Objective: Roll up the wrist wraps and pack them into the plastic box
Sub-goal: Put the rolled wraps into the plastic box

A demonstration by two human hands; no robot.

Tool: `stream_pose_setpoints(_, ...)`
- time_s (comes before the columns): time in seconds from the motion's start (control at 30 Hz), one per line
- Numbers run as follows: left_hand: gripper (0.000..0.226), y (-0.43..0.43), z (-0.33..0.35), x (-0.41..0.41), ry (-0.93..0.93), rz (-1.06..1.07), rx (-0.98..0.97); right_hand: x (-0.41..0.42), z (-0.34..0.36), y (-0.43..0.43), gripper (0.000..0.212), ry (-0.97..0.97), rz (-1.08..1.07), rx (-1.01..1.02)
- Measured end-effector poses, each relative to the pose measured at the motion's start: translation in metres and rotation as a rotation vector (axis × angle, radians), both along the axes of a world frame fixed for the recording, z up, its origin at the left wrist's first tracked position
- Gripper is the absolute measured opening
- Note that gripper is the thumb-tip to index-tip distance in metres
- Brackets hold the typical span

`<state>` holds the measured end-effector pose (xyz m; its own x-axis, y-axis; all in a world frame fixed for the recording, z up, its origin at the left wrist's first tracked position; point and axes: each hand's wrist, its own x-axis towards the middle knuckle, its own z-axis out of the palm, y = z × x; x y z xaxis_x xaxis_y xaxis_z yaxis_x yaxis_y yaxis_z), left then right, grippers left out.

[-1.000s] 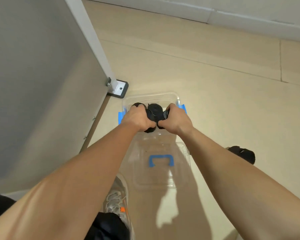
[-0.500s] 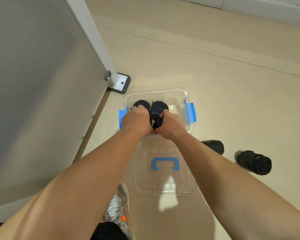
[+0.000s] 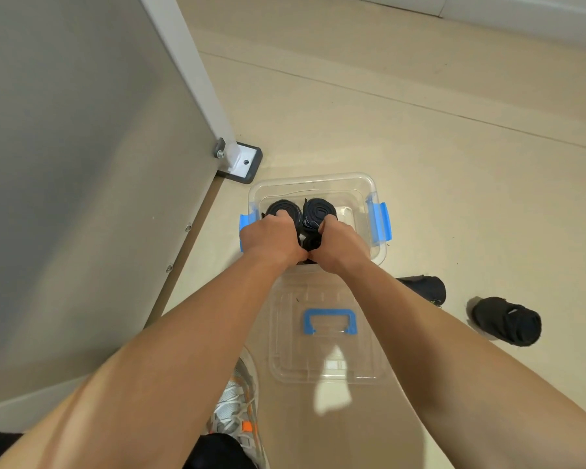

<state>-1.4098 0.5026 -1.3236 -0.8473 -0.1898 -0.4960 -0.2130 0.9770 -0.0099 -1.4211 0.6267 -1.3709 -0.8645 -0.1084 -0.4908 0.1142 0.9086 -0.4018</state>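
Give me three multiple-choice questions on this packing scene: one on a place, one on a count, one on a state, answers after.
1. Where is the clear lid?
A) clipped in place
B) on the floor, nearer the person than the plastic box
C) leaning on the panel

2. How many rolled wraps lie on the floor outside the box?
A) none
B) two
C) four

3. The box is:
A) open, with black rolls inside
B) latched shut
C) tipped over

Answers: B, the lid lies flat on the floor; B, two dark rolls lie right of the lid; A, nothing covers it and rolls show inside.
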Motion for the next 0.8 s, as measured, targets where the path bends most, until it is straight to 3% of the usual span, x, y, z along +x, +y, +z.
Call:
stream_pose_setpoints(0.3, 0.061, -0.002, -0.005, 0.001, 0.01, -0.025, -0.016, 0.001, -0.004, -0.002, 0.045, 0.031, 0.003, -0.021)
stream_pose_setpoints(0.6, 0.029, -0.007, -0.018, 0.002, 0.083, -0.16, -0.118, -0.001, -0.001, 0.005, 0.047, -0.009, 0.023, -0.072)
stream_pose_setpoints(0.8, 0.047, 0.005, -0.005, 0.009, 0.161, -0.166, -0.063, 0.007, 0.029, 0.027, 0.047, 0.008, 0.022, -0.096)
